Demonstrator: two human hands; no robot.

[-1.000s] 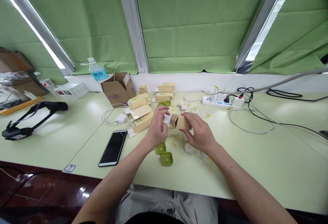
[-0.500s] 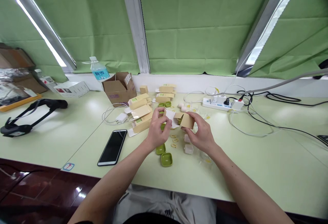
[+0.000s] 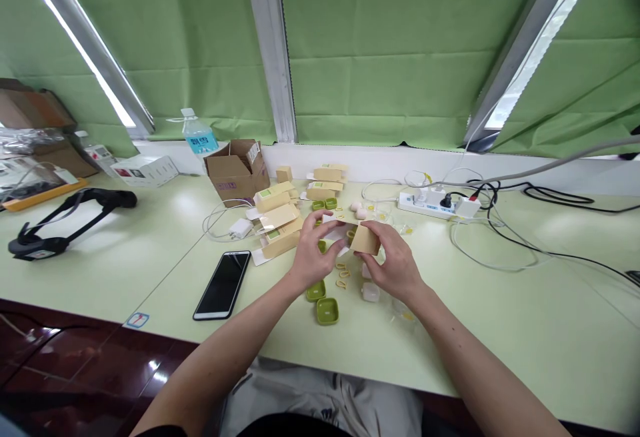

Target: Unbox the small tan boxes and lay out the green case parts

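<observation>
Over the middle of the table, a small tan carton [image 3: 367, 240] is held between both hands, its open end with a white inner face toward the left. My right hand [image 3: 395, 260] grips the carton's right end between thumb and fingers. On the left side, my left hand [image 3: 316, 254] pinches the carton's flap. Below the hands lie green square trays [image 3: 327, 311], several yellow rings [image 3: 341, 274] and a translucent white piece [image 3: 371, 292]. More green trays and pale pink pieces [image 3: 359, 209] sit behind the hands.
Left of the hands are tan cartons [image 3: 279, 232], a black phone [image 3: 222, 286], a white charger [image 3: 241, 228] and a brown box [image 3: 237, 172]. A power strip [image 3: 425, 204] with cables lies at the back right. Black headgear [image 3: 70, 220] rests far left.
My left hand has closed in on the carton's open end and taken hold of its flap. The whole view has shifted slightly.
</observation>
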